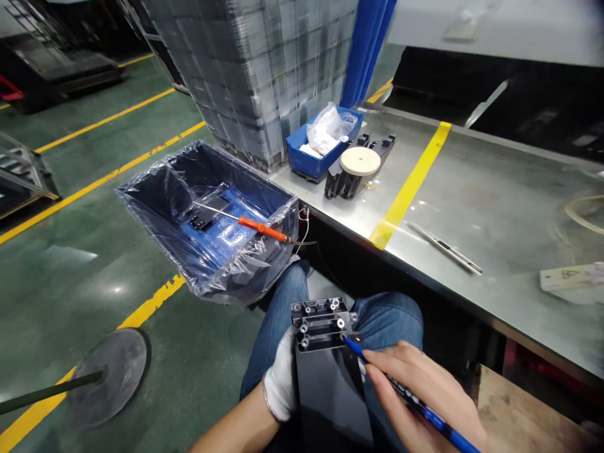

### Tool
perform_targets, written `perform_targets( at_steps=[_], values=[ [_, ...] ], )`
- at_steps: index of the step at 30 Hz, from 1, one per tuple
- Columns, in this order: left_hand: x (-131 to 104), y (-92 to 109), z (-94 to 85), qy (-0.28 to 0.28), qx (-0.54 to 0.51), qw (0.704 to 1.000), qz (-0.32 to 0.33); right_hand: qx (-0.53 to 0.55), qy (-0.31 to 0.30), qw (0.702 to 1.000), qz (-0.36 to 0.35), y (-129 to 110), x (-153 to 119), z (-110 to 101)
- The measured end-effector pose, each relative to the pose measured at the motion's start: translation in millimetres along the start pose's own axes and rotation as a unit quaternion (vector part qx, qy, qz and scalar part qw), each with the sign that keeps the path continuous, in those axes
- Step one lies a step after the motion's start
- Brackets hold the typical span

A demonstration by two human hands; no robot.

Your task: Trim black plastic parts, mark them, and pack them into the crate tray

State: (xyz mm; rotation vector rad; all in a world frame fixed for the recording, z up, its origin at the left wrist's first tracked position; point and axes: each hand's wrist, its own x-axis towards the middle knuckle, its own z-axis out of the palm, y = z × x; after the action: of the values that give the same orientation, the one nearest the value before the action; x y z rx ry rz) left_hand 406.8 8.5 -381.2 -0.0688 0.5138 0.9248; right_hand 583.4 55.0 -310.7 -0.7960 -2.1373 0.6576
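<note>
A long black part (330,396) with several round metal-rimmed holes at its far end lies over the person's lap. My left hand (282,380), in a white glove, is wrapped round its left side and underside; some fingers are hidden beneath it. In my bare right hand (418,384) is a blue pen (394,384), pinched between thumb and fingers. Its tip touches or nearly touches the hole at the right of the row closest to me.
A plastic-lined bin (189,277) at the left holds black parts, with an orange-handled tool (262,228) across it. On the metal table (509,233) are a blue box (309,165), dark parts under a round disc (360,162), and a thin tool (446,248).
</note>
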Motion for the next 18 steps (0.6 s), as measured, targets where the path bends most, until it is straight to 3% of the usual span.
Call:
perform_targets(
  at_steps=[8,15,18],
  values=[
    [1.7,-1.8,-2.8,-0.028,0.008,1.0,-0.003,-0.005,0.032,0.999,0.0,2.1,3.0,2.6],
    [0.2,-4.0,-6.6,0.03,-0.041,0.998,0.026,-0.02,0.069,0.997,0.007,6.0,5.8,2.6],
    [-1.3,-2.1,-4.0,0.012,-0.045,0.998,0.039,-0.03,0.086,0.996,0.023,10.4,4.1,2.7]
  ],
)
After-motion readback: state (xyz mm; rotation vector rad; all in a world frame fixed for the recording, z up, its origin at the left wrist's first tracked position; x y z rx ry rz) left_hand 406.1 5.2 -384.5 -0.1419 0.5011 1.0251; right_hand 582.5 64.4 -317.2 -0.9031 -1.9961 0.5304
